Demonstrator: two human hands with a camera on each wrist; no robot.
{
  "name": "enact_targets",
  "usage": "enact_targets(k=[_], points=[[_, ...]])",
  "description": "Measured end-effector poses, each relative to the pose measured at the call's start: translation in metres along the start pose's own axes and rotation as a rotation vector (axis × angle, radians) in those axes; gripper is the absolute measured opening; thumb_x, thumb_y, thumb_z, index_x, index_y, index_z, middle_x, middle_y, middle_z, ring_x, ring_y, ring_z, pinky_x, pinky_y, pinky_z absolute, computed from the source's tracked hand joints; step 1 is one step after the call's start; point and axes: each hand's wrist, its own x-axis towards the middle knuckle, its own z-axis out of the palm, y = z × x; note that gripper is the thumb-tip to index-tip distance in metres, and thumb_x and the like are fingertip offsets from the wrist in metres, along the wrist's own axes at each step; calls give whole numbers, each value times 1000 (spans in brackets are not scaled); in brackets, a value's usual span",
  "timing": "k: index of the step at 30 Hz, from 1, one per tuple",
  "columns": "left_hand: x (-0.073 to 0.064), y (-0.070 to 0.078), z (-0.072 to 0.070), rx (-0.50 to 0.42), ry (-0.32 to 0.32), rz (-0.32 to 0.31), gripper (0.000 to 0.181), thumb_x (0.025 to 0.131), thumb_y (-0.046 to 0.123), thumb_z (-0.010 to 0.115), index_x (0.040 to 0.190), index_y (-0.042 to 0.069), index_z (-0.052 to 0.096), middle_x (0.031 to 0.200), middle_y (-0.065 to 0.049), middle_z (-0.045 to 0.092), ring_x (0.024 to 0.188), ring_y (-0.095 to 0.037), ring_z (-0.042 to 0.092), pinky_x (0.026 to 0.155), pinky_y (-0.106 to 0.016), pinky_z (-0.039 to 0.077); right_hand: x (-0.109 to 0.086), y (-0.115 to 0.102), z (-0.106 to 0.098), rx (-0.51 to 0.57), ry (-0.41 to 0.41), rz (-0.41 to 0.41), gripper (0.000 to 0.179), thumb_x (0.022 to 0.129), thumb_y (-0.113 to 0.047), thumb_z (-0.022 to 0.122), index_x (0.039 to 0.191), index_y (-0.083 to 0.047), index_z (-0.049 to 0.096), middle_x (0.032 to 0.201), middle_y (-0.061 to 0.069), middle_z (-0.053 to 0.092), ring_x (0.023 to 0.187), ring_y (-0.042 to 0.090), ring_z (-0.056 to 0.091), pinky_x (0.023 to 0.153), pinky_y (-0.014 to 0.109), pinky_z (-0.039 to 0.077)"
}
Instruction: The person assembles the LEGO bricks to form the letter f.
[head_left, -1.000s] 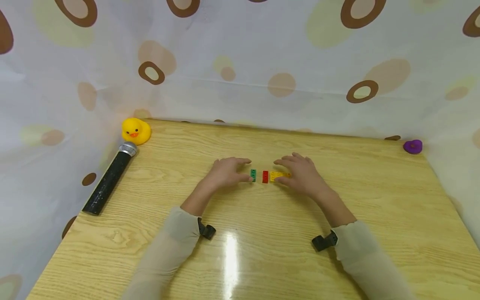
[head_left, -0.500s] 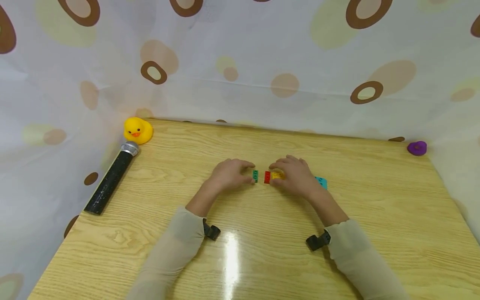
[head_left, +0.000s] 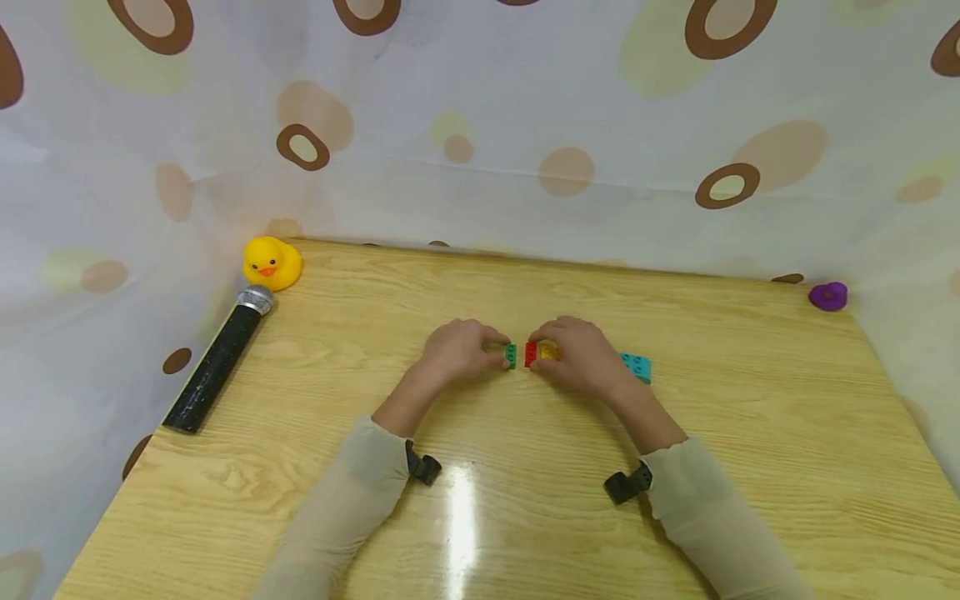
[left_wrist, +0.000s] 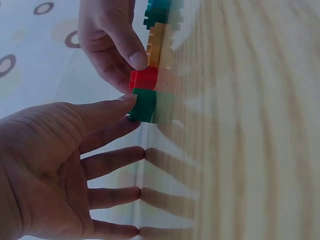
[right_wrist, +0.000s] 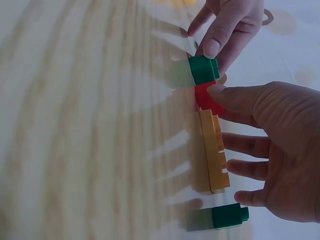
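Note:
My left hand (head_left: 456, 350) pinches a small green brick (left_wrist: 143, 105) between thumb and index finger; its other fingers are spread, tips at the table. Across a narrow gap, my right hand (head_left: 581, 354) has thumb and index finger at the two ends of a red brick (head_left: 531, 355), pinching it. A longer yellow brick (right_wrist: 212, 150) lies just right of the red one, partly under the right hand in the head view. Further right, a turquoise brick (head_left: 636, 367) shows behind the right hand. A dark green-looking brick (right_wrist: 227, 216) appears low in the right wrist view; I cannot tell whether it is the same one.
On the wooden table (head_left: 525, 517), a yellow rubber duck (head_left: 272, 263) sits at the back left with a black microphone (head_left: 219, 358) before it. A small purple duck-like toy (head_left: 828, 296) stands at the back right. A patterned curtain (head_left: 480, 125) surrounds the table.
My right hand has moved left from over the yellow brick to the red one, uncovering the turquoise brick. The left thumb and index finger have closed on the green brick.

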Motion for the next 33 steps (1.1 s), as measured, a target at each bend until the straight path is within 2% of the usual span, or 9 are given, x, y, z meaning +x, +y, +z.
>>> enact_targets(k=[3, 9, 15, 17, 20, 22, 27, 33], points=[[-1, 1, 1, 11, 0, -10, 41, 95, 43, 70, 134, 31, 68, 138, 1, 66, 124, -26, 64, 83, -39, 57, 1, 0, 2, 7, 17, -11, 34, 93, -27, 75, 123, -10, 71, 125, 11, 71, 125, 35, 60, 110, 55, 44], [-1, 2, 4, 30, 15, -13, 40, 95, 45, 70, 133, 33, 68, 143, 3, 63, 131, -25, 60, 86, -42, 58, 3, 0, 4, 21, 48, -3, 33, 95, -23, 71, 125, -9, 70, 127, 12, 71, 126, 36, 61, 108, 53, 47], [-3, 1, 7, 38, 26, 4, 40, 95, 44, 69, 133, 32, 69, 146, 2, 60, 137, -26, 55, 93, -44, 57, 1, -2, 1, 55, 54, 18, 37, 96, -22, 70, 131, -9, 67, 131, 11, 70, 122, 35, 64, 101, 53, 51], [-2, 0, 8, 38, 31, 29, 40, 95, 43, 69, 132, 30, 70, 147, -1, 60, 140, -28, 51, 103, -46, 52, 0, -3, 0, 68, 51, 29, 38, 97, -22, 70, 133, -10, 66, 131, 11, 70, 120, 35, 65, 98, 52, 53], [-1, -1, 9, 28, 29, 79, 40, 95, 42, 69, 132, 27, 70, 150, -6, 57, 146, -35, 43, 118, -50, 38, -2, -4, -1, 94, 45, 46, 39, 97, -22, 69, 135, -10, 65, 131, 11, 70, 115, 34, 68, 89, 50, 56], [0, -3, 10, 21, 26, 105, 41, 95, 42, 69, 133, 27, 69, 151, -8, 55, 149, -40, 37, 122, -54, 29, -2, -4, -2, 106, 45, 53, 40, 98, -22, 68, 136, -11, 64, 132, 12, 69, 112, 34, 69, 84, 46, 56], [4, -5, 11, 9, 32, 118, 42, 94, 43, 70, 133, 28, 69, 153, -8, 53, 149, -46, 33, 120, -63, 27, -3, -2, -3, 132, 52, 57, 41, 99, -23, 68, 138, -11, 63, 133, 12, 69, 106, 32, 71, 74, 38, 51], [2, -2, 9, 15, 25, 115, 42, 94, 43, 71, 134, 28, 69, 153, -7, 53, 150, -45, 33, 120, -64, 26, -4, -1, -4, 173, 67, 55, 40, 99, -24, 68, 136, -12, 64, 133, 11, 68, 106, 32, 70, 74, 38, 52]])
